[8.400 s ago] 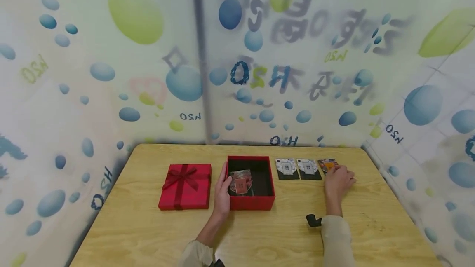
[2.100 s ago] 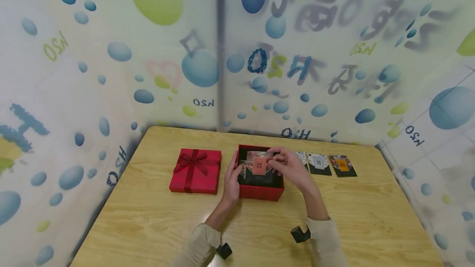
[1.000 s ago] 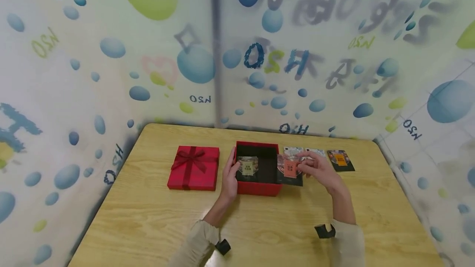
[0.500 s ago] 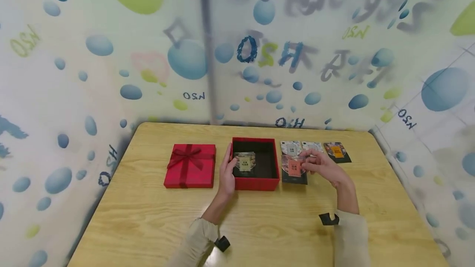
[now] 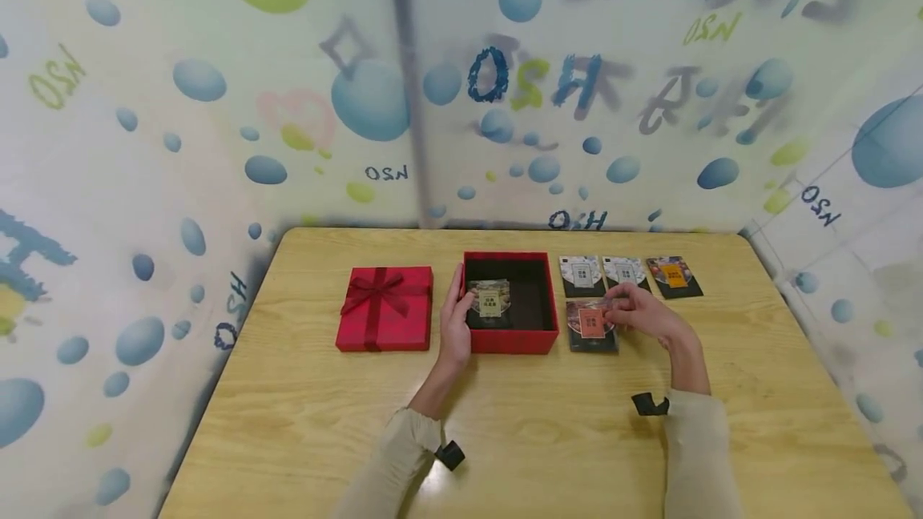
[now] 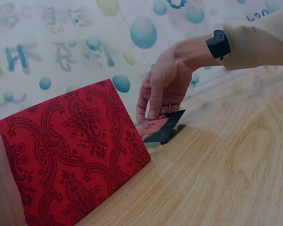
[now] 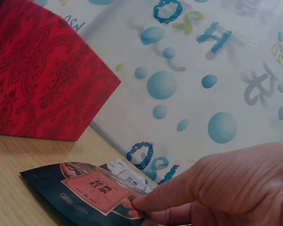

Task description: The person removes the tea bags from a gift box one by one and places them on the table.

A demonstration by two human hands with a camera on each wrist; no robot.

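Note:
At the table's middle stands a red patterned gift box (image 5: 510, 342) without its lid, dark inside. My left hand (image 5: 454, 331) grips its left wall, thumb over the rim. Inside the box lies a dark sachet with a pale green label (image 5: 490, 304). To the right of the box, my right hand (image 5: 645, 315) pinches the right edge of a dark sachet with a salmon-red label (image 5: 591, 325). In the right wrist view that sachet (image 7: 96, 190) is tilted, its near edge low over the table. The right thumb (image 7: 160, 195) lies on its face.
Behind the pinched sachet is a row: two white-and-black sachets (image 5: 581, 275) and one with an orange label (image 5: 674, 275). The red lid with a ribbon bow (image 5: 385, 311) lies left of the box. Patterned walls enclose the wooden table (image 5: 548, 439).
My right hand let go of the orange-label sachet in the row, took the red-label sachet out of the box, and carried it right, in front of the row. My left hand stays on the box.

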